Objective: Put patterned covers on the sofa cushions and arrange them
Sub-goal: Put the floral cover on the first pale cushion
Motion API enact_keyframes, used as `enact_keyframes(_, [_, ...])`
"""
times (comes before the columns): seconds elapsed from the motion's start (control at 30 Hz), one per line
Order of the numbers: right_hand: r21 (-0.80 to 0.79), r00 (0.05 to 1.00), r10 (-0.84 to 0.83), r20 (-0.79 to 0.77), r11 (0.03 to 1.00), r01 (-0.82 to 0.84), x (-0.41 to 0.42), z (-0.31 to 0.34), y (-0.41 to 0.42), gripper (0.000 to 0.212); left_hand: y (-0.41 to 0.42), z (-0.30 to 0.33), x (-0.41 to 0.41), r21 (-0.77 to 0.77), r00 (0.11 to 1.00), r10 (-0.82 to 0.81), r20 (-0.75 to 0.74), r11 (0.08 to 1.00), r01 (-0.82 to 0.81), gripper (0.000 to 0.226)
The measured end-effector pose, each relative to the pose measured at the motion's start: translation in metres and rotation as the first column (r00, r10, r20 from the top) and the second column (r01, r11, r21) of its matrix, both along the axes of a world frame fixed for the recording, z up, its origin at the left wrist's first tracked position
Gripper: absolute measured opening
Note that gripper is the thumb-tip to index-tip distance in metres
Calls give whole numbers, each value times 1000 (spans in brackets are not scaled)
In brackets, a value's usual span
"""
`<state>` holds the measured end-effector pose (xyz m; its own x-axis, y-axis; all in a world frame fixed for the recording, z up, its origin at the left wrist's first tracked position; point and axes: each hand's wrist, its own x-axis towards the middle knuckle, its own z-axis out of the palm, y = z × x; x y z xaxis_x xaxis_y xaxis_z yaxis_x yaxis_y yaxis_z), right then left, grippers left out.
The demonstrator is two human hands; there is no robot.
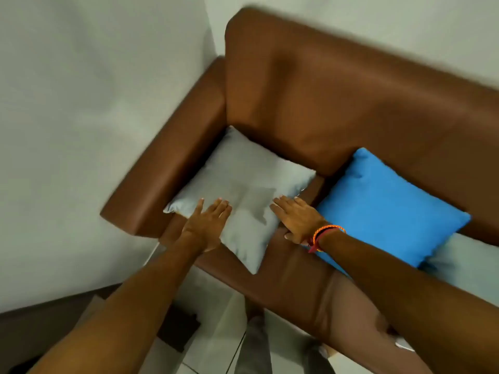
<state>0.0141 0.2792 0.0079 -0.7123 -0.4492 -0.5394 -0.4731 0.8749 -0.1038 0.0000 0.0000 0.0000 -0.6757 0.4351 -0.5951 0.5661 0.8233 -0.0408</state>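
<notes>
Both hands flat on a grey cushion (243, 184) in the sofa (324, 98) corner.
Left hand (208, 225) and right hand (297, 217) palm-down, fingers spread, gripping nothing; cushion lying flat, corner toward the seat front, blue cushion (383, 206) beside.

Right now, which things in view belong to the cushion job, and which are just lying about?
For the job:
grey cushion, under left hand and right hand
blue cushion
pale cushion at the right edge
brown sofa

Lying about:
dark object on the floor, too blurred to identify
</notes>
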Motion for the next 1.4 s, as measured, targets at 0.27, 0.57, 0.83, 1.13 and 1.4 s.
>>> enact_keyframes(0.27, [129, 854, 89, -513, 991, -25, 20, -130, -49, 61, -25, -120, 25, 130, 931, -12, -364, 990, 63, 85])
enact_keyframes(0.57, [-240, 932, -219, -288, 959, 151, 1, -139, -38, 95, -9, -141, 18, 341, 813, 183, -553, 940, 21, 68])
enact_keyframes(0.83, [-643, 843, -537, 47, 630, 436, -80, -19, -6, 44, 4, -34, -42, 605, 819, 343, -460, 797, 6, 68])
enact_keyframes(1.13, [-875, 642, -747, 171, 184, 447, -152, 88, 44, 30, 92, 97, -169, 886, 727, 612, -310, 464, -14, 46])
enact_keyframes(1.4, [-836, 567, -811, 144, 207, 508, -193, 74, 86, 46, 145, 58, -226, 924, 737, 666, -120, 346, -161, 44])
